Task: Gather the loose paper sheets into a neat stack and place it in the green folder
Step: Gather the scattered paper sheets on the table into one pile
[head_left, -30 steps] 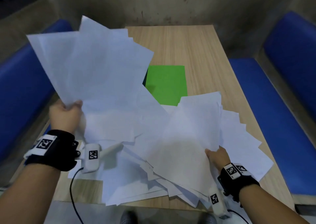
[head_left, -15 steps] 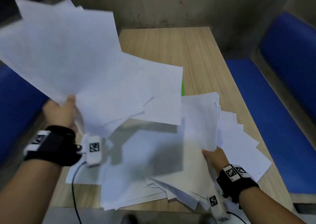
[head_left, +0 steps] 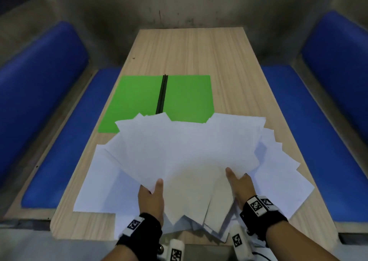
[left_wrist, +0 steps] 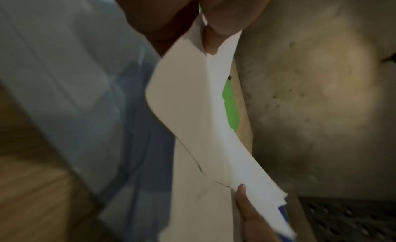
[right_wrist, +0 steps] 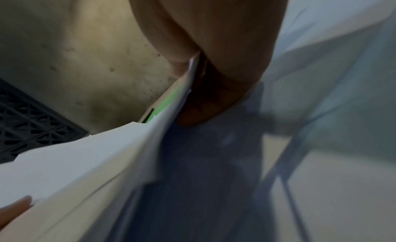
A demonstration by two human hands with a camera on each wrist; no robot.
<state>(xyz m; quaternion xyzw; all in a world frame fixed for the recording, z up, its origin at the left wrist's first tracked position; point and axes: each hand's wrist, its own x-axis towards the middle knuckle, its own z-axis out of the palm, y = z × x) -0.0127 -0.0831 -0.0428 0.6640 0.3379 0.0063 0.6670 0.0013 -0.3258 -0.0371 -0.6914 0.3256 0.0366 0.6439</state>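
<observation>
A fanned bundle of white paper sheets (head_left: 189,153) is lifted off the near half of the table. My left hand (head_left: 152,193) pinches its near left edge, thumb on top; the left wrist view shows the curled sheets (left_wrist: 193,110) between thumb and fingers. My right hand (head_left: 238,181) pinches the bundle's near right part, thumb on top, and the sheets' edge (right_wrist: 167,127) shows in the right wrist view. More loose sheets (head_left: 99,181) lie flat beneath and to both sides. The green folder (head_left: 139,101) lies open beyond, its near edge covered by paper.
The wooden table (head_left: 189,51) runs away from me to a grey wall. Blue padded benches (head_left: 59,131) flank it on the left and on the right (head_left: 298,111). A black spine (head_left: 162,93) runs down the folder's middle.
My left hand swung its raised sheets from high on the left down onto the bundle in my right hand. The green folder, hidden half a second ago, shows again.
</observation>
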